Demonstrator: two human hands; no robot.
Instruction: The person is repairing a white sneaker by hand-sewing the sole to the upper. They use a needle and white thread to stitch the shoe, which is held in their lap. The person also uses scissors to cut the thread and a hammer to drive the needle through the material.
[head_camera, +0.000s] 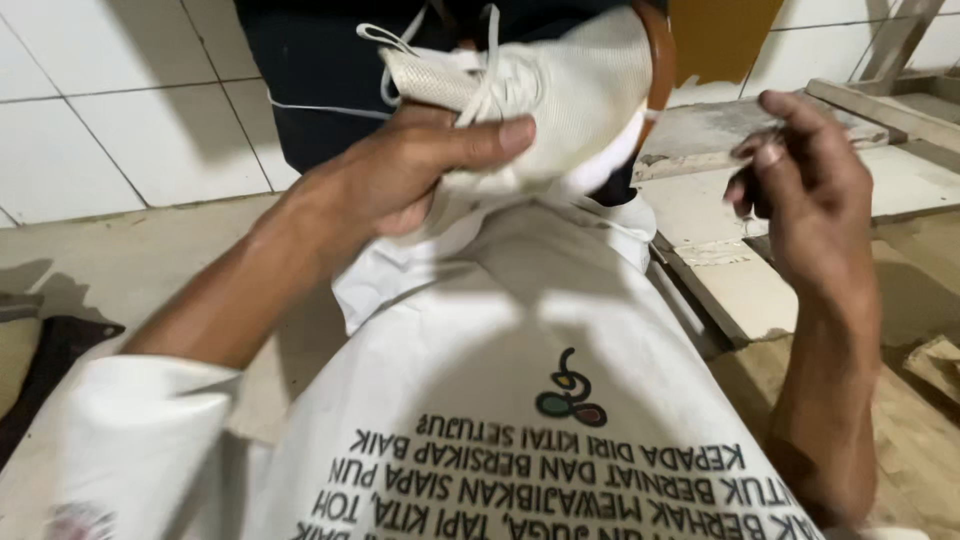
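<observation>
Left hand (400, 175): I see it clamped on the white shoe (560, 95), thumb across its side.
Right hand (810, 190): fingers loosely curled, holding nothing (well right of the shoe).
Shoe axis: lies left-right, laces (440, 45) toward my left hand.

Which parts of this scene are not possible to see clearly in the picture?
- Head view: the sole of the white shoe is hidden, facing away and covered by the left hand.
- Head view: whatever the right hand pinches is too small and blurred to tell.
- Head view: the shoe's top is cut off by the upper edge.
- Head view: the lap is covered by the white shirt.
</observation>
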